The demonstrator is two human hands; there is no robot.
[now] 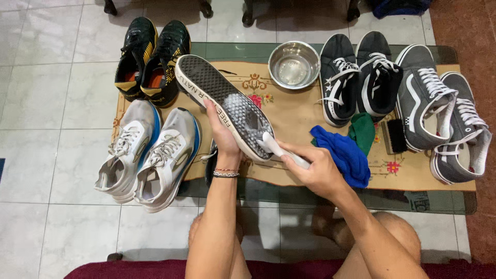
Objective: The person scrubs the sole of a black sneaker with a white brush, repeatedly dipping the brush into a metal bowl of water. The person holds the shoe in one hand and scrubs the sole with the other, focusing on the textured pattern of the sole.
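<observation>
Left hand [221, 135] fingers wrapped around an upturned shoe [223, 103] held sole-up above the table [289, 183], right hand [318, 170] fingers clamped on a white brush [276, 147] touching the sole's heel, blue cloth [343, 155] just beside, steel bowl [294, 64] behind, pairs of sneakers either side

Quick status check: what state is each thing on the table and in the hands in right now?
Upturned shoe: sole up, held by left hand.
White brush: in right hand, against the sole.
Metal bowl: upright, contents unclear.
Blue cloth: crumpled.
Green cloth: crumpled.
</observation>
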